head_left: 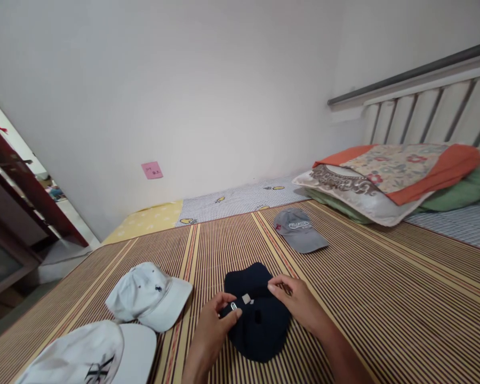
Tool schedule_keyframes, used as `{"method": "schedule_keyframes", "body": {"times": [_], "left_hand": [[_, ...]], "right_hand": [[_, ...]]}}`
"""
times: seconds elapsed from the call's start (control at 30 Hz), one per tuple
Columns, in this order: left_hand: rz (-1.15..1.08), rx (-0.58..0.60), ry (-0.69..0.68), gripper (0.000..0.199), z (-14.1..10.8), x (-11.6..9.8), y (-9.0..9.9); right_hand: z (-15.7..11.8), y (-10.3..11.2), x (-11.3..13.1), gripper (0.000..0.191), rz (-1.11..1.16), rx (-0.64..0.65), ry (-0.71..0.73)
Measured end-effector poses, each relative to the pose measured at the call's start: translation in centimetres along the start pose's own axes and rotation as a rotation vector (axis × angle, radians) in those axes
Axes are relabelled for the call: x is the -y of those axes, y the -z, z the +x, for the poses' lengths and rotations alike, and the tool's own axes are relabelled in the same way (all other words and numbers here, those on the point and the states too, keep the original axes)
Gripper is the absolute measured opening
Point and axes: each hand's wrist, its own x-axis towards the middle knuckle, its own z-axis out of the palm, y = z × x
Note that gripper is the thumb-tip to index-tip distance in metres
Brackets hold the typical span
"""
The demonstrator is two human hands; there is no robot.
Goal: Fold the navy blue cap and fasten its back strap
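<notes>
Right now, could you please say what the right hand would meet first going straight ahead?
The right hand would probably meet the dark navy fabric cap first; whether they touch is unclear.

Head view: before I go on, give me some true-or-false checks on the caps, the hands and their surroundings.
1. The left hand has its fingers at the metal buckle of the navy cap. True.
2. The right hand is on the gray baseball cap. False: it is at the navy cap's edge.
3. Two white baseball caps lie left of the navy cap. True.
4. The pink note lies on the bed. False: it is on the wall.
5. The gray baseball cap rests on the striped mat. True.
</notes>
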Motion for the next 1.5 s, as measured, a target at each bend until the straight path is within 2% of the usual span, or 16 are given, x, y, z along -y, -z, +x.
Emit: {"method": "schedule_keyframes", "body": {"times": [0.17, 0.33, 0.53, 0.73, 0.83, 1.0, 1.1, 1.2, 1.33, 1.5], "left_hand": [[0.167, 0.063, -0.012, 0.012, 0.1, 1.0, -0.1], [0.292, 0.121, 0.005, 0.009, -0.1, 1.2, -0.3], [0.150, 0.114, -0.033, 0.016, -0.4, -0.4, -0.1], [0.117, 0.115, -0.050, 0.019, -0.4, -1.8, 1.2], [0.138, 0.127, -0.033, 0.023, -0.5, -2.0, 1.5], [0.121, 0.094, -0.008, 0.030, -0.7, -2.6, 1.0], [0.118, 0.101, 0.011, 0.032, -0.8, -2.9, 0.7], [0.123, 0.107, 0.009, 0.033, -0.7, -3.1, 0.6], [0.166, 0.098, -0.007, 0.033, -0.7, -2.9, 0.6], [0.148, 0.112, -0.009, 0.031, -0.6, -2.1, 0.6]], "right_hand": [[-0.1, -0.5, -0.3, 0.030, -0.066, 0.008, -0.040], [0.0, -0.8, -0.7, 0.030, -0.107, 0.025, -0.021], [0.1, -1.2, -1.3, 0.029, -0.093, -0.010, 0.024], [0.2, -1.3, -1.5, 0.028, -0.097, -0.020, 0.043], [0.2, -1.3, -1.2, 0.027, -0.105, -0.054, 0.068], [0.0, -1.7, -0.1, 0.026, -0.132, -0.074, 0.108], [-0.4, -2.2, 0.9, 0.020, -0.194, -0.043, 0.132], [-0.9, -2.9, 2.2, 0.019, -0.313, 0.055, 0.155], [-1.7, -4.1, 3.7, 0.026, -0.463, 0.205, 0.106], [-1.9, -4.4, 4.3, 0.024, -0.610, 0.272, 0.035]]}}
